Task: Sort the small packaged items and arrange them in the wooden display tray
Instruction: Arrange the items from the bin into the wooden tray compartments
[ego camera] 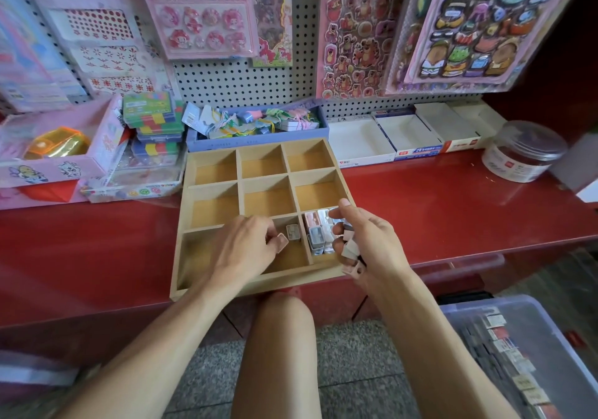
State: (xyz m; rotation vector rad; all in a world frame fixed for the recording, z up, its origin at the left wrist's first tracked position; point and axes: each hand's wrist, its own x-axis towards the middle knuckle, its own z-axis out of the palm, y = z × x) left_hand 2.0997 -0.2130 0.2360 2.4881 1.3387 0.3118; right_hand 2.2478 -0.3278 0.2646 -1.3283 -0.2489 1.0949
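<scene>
The left hand (241, 247) is pinching one small pink packet (282, 242) over the wooden tray (259, 284) on the red table (453, 198). The right hand (365, 240) is gripping a stack of packets (351, 248) just beside a part-filled compartment (318, 232). That loosely held stack is likely to spill, mixing the sorts.

A round clear plastic jar (523, 150) sits near the right edge of the shiny red counter (453, 205). Flat white boxes (404, 137) line its back edge.
</scene>
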